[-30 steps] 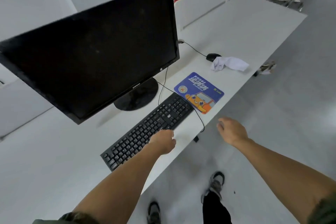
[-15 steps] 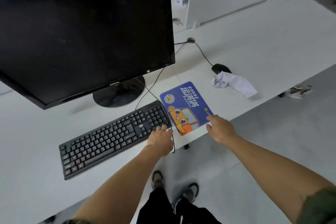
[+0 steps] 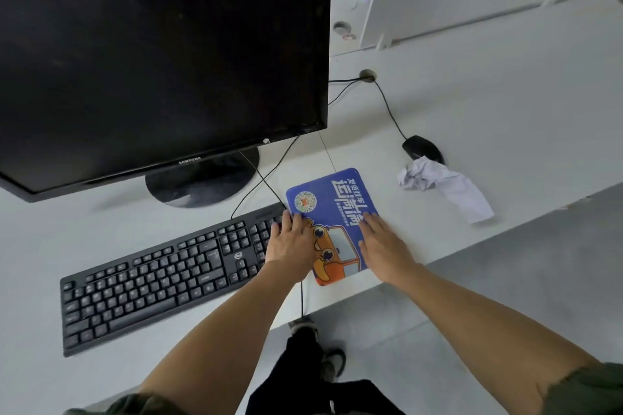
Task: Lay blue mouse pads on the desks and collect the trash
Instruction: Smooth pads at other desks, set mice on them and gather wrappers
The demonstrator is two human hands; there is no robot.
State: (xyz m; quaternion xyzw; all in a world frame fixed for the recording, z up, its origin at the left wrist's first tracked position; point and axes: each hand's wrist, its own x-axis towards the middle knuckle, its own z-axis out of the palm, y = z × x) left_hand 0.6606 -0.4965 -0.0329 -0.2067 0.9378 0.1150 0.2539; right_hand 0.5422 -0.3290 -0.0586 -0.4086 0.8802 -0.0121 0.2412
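A blue mouse pad [image 3: 332, 199] with an orange cartoon car and white lettering lies on the white desk [image 3: 488, 111], right of the keyboard and near the front edge. My left hand [image 3: 291, 242] lies flat on its left side, fingers straight, partly over the keyboard's right end. On the pad's right side my right hand [image 3: 384, 246] presses down with straight fingers. A crumpled white paper [image 3: 441, 187] lies on the desk to the right of the pad.
A black keyboard [image 3: 158, 280] stretches left of the pad. A large black monitor [image 3: 151, 54] stands behind it. A black mouse [image 3: 421, 146] sits behind the crumpled paper, its cable running back. White partitions and a small fan stand at the rear. Grey floor lies below the edge.
Both hands have moved forward onto the mouse pad and now lie flat on it. The view has come closer to the desk and turned to face it.
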